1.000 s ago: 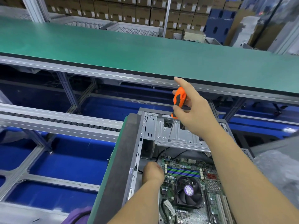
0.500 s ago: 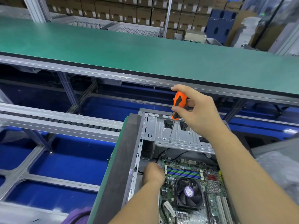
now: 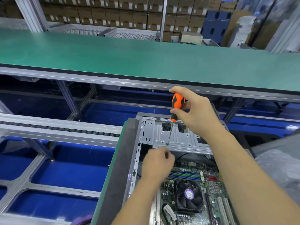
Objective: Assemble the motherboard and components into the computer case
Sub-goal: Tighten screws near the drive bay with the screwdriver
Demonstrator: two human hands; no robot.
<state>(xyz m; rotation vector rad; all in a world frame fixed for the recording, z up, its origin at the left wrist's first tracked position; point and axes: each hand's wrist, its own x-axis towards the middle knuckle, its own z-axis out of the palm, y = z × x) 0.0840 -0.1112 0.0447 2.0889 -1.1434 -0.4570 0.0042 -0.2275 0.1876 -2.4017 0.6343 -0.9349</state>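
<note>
the right hand (image 3: pixel 197 113) is being curled round the orange screwdriver (image 3: pixel 177 105), its tip being set on the metal bracket (image 3: pixel 178 138) inside the computer case (image 3: pixel 138 143). the left hand (image 3: pixel 156 164) is blurred, its grip being impossible to tell, above the motherboard (image 3: pixel 211 184).

Long green-matted workbench top (image 3: pixel 146 62) on grey aluminium framing runs across beyond both hands. Grey roller conveyor rail (image 3: pixel 56 129) sits left of the left hand, blue floor (image 3: pixel 53 169) under it. Stacked brown cardboard boxes (image 3: pixel 113 12) line the far wall.
</note>
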